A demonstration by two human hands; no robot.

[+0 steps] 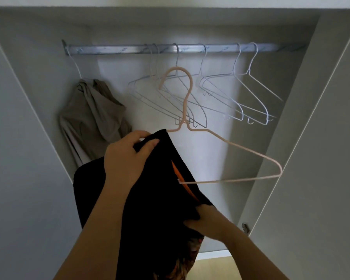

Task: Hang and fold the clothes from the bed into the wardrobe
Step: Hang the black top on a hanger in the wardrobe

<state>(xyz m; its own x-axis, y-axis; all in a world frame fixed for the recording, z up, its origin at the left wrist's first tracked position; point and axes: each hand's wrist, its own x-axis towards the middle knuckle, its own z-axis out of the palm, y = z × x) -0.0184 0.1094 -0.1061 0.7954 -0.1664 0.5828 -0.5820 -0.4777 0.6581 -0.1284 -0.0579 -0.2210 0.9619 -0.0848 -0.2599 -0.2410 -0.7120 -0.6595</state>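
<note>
Head view: printing on the rail (129,49) of the wardrobe (287,118) is too blurred to read. Six empty white wire hangers (236,102) hang above the fingers. A seventh, up and left of the left hand (125,160), carries one khaki garment (93,114). One peach hanger (230,143) sits half inside one black garment (160,199) with an orange stripe (177,174). The left arm is raised, and its fingers (139,134) clench the fabric's top edge at the hanger's shoulder. The right hand (208,221), lower, pinches the black cloth.
</note>
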